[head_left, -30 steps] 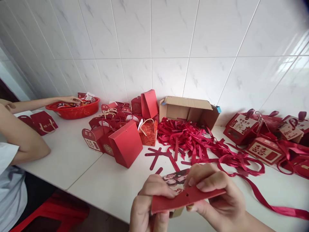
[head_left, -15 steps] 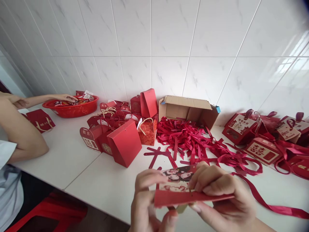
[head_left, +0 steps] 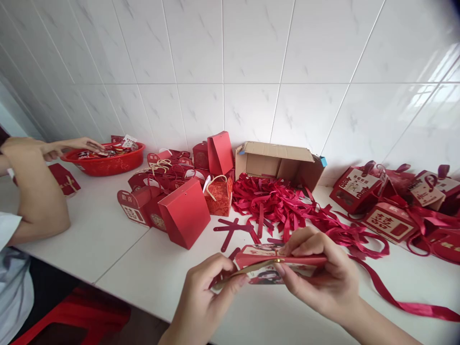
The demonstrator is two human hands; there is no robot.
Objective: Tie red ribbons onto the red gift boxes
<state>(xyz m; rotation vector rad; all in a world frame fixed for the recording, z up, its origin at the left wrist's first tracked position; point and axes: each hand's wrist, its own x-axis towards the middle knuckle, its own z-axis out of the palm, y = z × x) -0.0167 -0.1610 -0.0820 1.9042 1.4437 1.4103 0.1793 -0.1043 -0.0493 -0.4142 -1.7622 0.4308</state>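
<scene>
Both my hands hold a small red gift box (head_left: 265, 276) with printed figures above the table's front. My left hand (head_left: 204, 292) is closed on its left end, thumb pressing a narrow tan handle strip (head_left: 251, 269) that runs along the box's top edge. At the strip's right end shows a small gold-coloured fastener (head_left: 278, 260). The thumb and fingers of my right hand (head_left: 325, 278) pinch the box beside this fastener. Just beyond, dark red handle strips (head_left: 230, 235) lie on the table, with a heap of red ribbons (head_left: 276, 203) behind them.
Red gift boxes (head_left: 185, 213) stand left of the ribbons, and ribbon-tied boxes (head_left: 390, 223) on the right. An open cardboard box (head_left: 275, 152) sits against the tiled wall. At left, another person's hand (head_left: 81, 143) is over a red basin (head_left: 118, 164) of packets.
The gift box has tilted and now shows its printed near side. The tan strip and gold fastener have come into view on top. My left hand has moved slightly left.
</scene>
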